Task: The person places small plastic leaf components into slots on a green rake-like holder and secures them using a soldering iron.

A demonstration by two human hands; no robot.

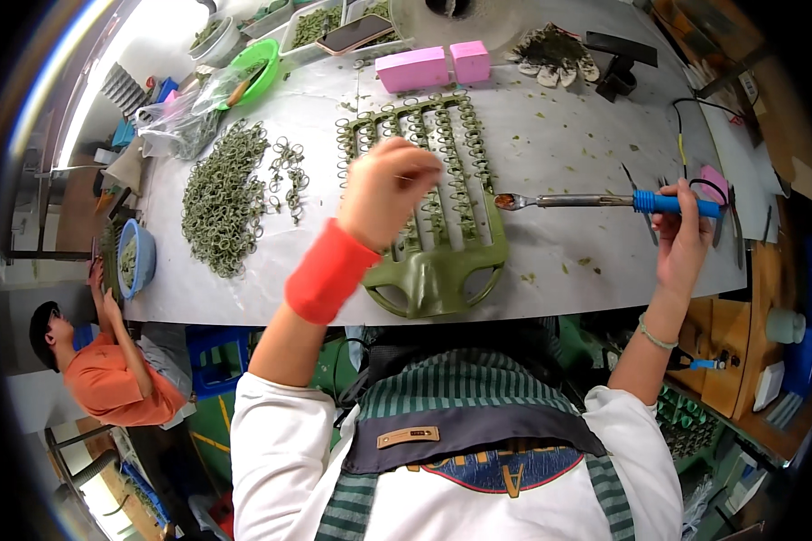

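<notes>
Head view: hands apart; left hand (386, 191) on green rack (438, 207), right hand (681, 236) grips soldering iron (604, 201) near table edge.

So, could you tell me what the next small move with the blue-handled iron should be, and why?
Probably bring the iron's tip left and down onto the green frame. The right hand holds the iron level beside the frame's right edge, and the left hand rests on the rows of rings.
</notes>
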